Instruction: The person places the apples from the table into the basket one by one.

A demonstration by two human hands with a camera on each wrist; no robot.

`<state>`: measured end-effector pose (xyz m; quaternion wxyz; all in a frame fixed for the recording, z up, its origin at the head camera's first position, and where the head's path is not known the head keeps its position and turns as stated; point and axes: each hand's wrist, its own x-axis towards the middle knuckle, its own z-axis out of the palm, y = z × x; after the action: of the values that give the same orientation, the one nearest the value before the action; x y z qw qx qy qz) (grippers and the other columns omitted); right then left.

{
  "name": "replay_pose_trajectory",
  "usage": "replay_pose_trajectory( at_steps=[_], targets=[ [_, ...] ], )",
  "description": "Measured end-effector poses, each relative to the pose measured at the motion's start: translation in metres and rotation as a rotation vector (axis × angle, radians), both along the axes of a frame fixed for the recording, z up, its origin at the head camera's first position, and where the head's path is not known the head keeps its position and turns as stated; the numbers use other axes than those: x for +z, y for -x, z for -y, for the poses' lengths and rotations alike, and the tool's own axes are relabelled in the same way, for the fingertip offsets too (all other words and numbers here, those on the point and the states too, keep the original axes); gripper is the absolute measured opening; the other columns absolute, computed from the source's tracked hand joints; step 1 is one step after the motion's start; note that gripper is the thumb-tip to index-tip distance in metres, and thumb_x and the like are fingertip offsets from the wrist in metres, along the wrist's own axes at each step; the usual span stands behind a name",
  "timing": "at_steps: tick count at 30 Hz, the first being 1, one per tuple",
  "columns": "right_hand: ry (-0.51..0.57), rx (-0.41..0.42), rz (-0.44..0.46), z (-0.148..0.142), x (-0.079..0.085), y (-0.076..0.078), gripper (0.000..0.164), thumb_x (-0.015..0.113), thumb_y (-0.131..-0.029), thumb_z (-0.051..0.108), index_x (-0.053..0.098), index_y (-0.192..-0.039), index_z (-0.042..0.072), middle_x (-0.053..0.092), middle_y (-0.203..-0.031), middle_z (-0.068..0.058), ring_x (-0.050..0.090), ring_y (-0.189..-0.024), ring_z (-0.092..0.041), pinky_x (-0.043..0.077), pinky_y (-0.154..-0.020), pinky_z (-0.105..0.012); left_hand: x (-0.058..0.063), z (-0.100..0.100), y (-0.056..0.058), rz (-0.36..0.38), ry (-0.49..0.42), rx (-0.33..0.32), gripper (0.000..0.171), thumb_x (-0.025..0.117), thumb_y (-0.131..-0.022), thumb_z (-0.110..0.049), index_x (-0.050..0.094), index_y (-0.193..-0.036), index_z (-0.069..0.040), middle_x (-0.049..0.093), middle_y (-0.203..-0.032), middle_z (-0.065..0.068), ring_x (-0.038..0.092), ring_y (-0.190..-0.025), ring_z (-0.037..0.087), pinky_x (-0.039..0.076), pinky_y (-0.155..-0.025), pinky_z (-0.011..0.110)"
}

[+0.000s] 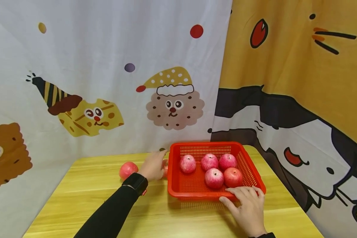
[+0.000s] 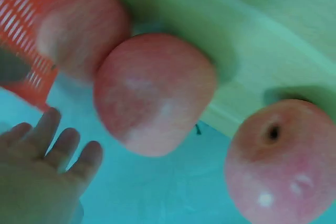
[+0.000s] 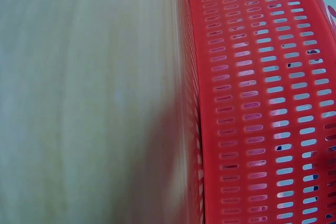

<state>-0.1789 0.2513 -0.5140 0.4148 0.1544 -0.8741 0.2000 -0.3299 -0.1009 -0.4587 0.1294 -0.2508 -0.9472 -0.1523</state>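
My left hand (image 1: 153, 167) reaches down by the left side of a red plastic basket (image 1: 193, 195). The left wrist view shows its fingers spread and fairly straight, fingertips right at the basket's corner, no fruit in them. Two apples sit close together beside the basket, a nearer one (image 2: 155, 95) and one by the mesh wall (image 2: 84, 32). In the head view the hand partly hides red fruit (image 1: 166, 172) there. Another apple (image 1: 128, 170) lies left of my wrist. My right hand (image 1: 247, 206) rests on the basket's front rim, thumb spread to the left.
Inside the basket are several apples, among them one standing apart (image 1: 187, 164) on the left. The basket is on a yellow wood-grain table (image 1: 89, 185). Behind the table hangs a cartoon-printed curtain (image 1: 107, 66). The right wrist view shows the slotted basket wall (image 3: 262, 103).
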Motion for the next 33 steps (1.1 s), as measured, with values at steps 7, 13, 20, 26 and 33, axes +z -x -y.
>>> replay_pose_trajectory(
  at_steps=[7,13,20,26,33],
  targets=[
    [0.001,-0.018,0.048,0.001,-0.004,-0.003,0.040,0.080,-0.073,0.053,0.075,-0.096,0.021,0.070,-0.091,0.004,0.054,-0.094,-0.022,0.026,-0.093,-0.059,-0.025,-0.006,-0.005,-0.003,0.199,-0.036,0.113,0.085,-0.070,-0.033,0.018,-0.153,0.004,0.051,-0.139,0.018,0.041,-0.125,0.036,0.031,-0.105,0.062],
    [0.005,-0.019,0.058,0.002,-0.003,-0.005,0.039,0.080,-0.073,0.052,0.075,-0.096,0.021,0.070,-0.091,0.004,0.053,-0.095,-0.023,0.025,-0.093,-0.059,-0.031,-0.012,-0.008,-0.090,0.255,0.017,0.105,0.083,-0.075,-0.031,0.022,-0.150,0.011,0.058,-0.131,0.018,0.046,-0.122,0.034,0.034,-0.103,0.062],
    [-0.006,-0.016,0.024,0.000,-0.003,-0.003,0.040,0.079,-0.073,0.054,0.075,-0.095,0.021,0.070,-0.090,0.004,0.054,-0.093,-0.022,0.026,-0.091,-0.059,-0.034,-0.011,-0.012,-0.246,0.248,-0.040,0.048,0.077,-0.077,-0.022,0.057,-0.115,-0.002,0.067,-0.093,0.008,0.057,-0.091,0.029,0.047,-0.090,0.046],
    [-0.009,-0.018,0.049,0.000,-0.005,-0.003,0.040,0.079,-0.073,0.054,0.075,-0.096,0.021,0.070,-0.091,0.005,0.053,-0.094,-0.022,0.025,-0.093,-0.059,-0.044,-0.001,-0.039,-0.326,0.235,-0.094,0.037,0.079,-0.069,-0.029,0.064,-0.095,-0.008,0.055,-0.085,0.005,0.049,-0.081,0.025,0.047,-0.077,0.038],
    [-0.009,-0.005,0.007,-0.001,-0.004,-0.001,0.040,0.078,-0.074,0.054,0.075,-0.095,0.020,0.070,-0.090,0.005,0.054,-0.093,-0.023,0.026,-0.090,-0.059,-0.046,0.009,-0.085,-0.242,0.181,-0.136,0.064,0.082,-0.069,-0.042,0.062,-0.115,-0.003,0.053,-0.100,0.007,0.048,-0.092,0.024,0.049,-0.082,0.040]
  ],
)
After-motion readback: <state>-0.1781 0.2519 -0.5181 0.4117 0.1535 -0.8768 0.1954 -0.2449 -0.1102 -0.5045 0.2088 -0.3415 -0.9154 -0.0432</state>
